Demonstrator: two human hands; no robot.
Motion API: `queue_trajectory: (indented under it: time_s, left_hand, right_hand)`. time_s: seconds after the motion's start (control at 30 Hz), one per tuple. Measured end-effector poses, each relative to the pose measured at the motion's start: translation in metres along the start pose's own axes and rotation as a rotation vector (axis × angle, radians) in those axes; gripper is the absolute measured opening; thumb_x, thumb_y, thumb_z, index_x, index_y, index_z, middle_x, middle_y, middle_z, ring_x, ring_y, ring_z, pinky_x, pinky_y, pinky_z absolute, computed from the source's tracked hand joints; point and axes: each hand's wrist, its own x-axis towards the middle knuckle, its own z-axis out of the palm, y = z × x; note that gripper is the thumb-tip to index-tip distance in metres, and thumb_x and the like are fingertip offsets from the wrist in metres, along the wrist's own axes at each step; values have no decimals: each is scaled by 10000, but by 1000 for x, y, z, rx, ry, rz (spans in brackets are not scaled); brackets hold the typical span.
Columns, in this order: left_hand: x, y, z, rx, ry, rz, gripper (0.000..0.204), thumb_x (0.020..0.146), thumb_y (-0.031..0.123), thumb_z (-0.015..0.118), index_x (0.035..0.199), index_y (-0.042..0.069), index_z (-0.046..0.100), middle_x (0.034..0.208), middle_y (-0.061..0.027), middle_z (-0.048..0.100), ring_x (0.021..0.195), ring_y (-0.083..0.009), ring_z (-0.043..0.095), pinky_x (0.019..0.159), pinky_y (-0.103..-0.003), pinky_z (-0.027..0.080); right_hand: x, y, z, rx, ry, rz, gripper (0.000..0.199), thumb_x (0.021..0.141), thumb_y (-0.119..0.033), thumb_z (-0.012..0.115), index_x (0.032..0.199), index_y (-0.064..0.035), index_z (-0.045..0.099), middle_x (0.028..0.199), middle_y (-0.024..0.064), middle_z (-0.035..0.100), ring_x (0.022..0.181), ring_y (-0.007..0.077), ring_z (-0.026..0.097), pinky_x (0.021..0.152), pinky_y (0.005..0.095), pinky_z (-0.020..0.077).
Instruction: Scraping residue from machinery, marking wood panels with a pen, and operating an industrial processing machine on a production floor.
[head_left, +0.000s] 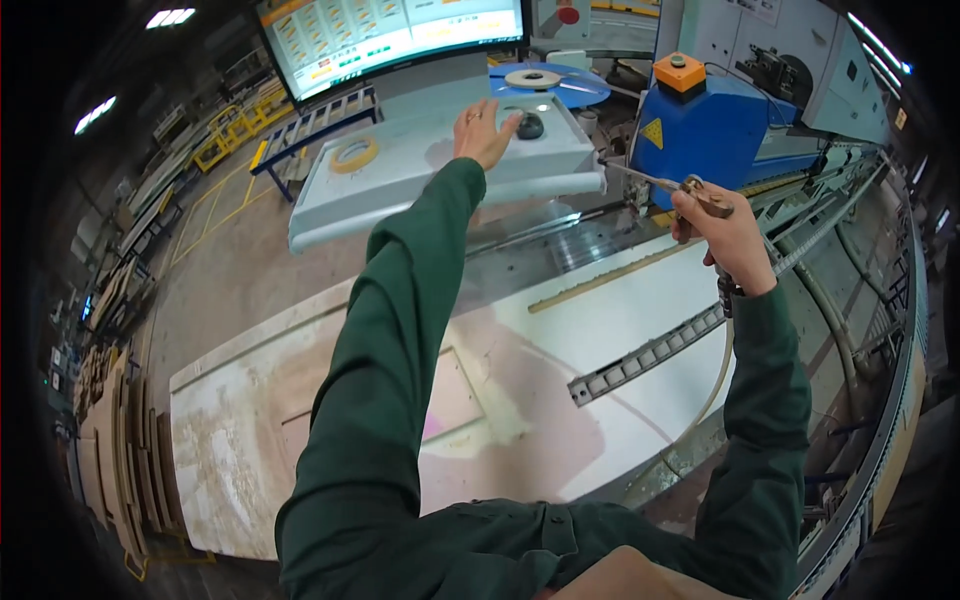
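Reaching out, left hand [483,130] lies flat and spread on the grey console shelf [420,175], fingertips touching a dark computer mouse [529,125] under the big monitor [390,35]. Right hand [725,235] is closed round an air-blow gun [690,190], thin nozzle aimed at the blue machine housing [705,135]. Tape roll [354,154] sits apart on the shelf. Looks like cleaning near the feed while working the console; next move likely needs steady nozzle aim with 1 hand.
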Motion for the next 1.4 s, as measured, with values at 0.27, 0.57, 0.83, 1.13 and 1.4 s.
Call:
queue_trajectory:
  time_s: [0.27, 0.57, 0.83, 1.13, 1.4]
  left_hand:
    - [64, -34, 74, -240, -539, -207, 900, 722, 745, 225, 1378, 139, 112, 1406, -139, 174, 1315, -294, 81, 1025, -504, -3]
    - [82, -53, 84, -445, -683, -217, 1160, 570, 809, 407, 1372, 72, 7, 1408, -179, 121, 1311, -309, 80, 1049, -431, 67]
    - [82, -58, 75, -484, -775, -195, 1248, 525, 741, 575, 1360, 81, -79, 1373, -240, 165, 1294, -338, 138, 1058, -402, 116]
    - [75, -66, 75, -567, -793, -212, 1278, 494, 727, 619, 1360, 98, -80, 1386, -228, 127, 1296, -342, 118, 1063, -408, 95]
    - [76, -63, 84, -506, -734, -170, 1278, 480, 750, 595, 1363, 55, -12, 1367, -237, 189, 1290, -338, 156, 1060, -406, 99]
  right_hand:
    - [32, 12, 0, -55, -59, -61, 282, 829, -344, 549, 736, -78, 544, 606, -31, 570, 564, 23, 539, 366, 175, 339]
    - [70, 32, 7, 16, -48, -7, 288, 816, -367, 564, 778, -82, 539, 628, -6, 586, 574, 53, 576, 359, 162, 330]
    - [83, 24, 2, 17, 2, -51, 305, 816, -380, 562, 817, -75, 545, 637, -5, 582, 597, 65, 592, 363, 160, 334]
    - [103, 19, 17, -94, -67, -108, 300, 809, -363, 571, 762, -69, 535, 601, -16, 564, 541, 39, 537, 362, 169, 325]
    - [79, -6, 8, -134, -115, -71, 256, 804, -330, 572, 768, -80, 529, 577, -10, 557, 507, 37, 520, 351, 170, 318]
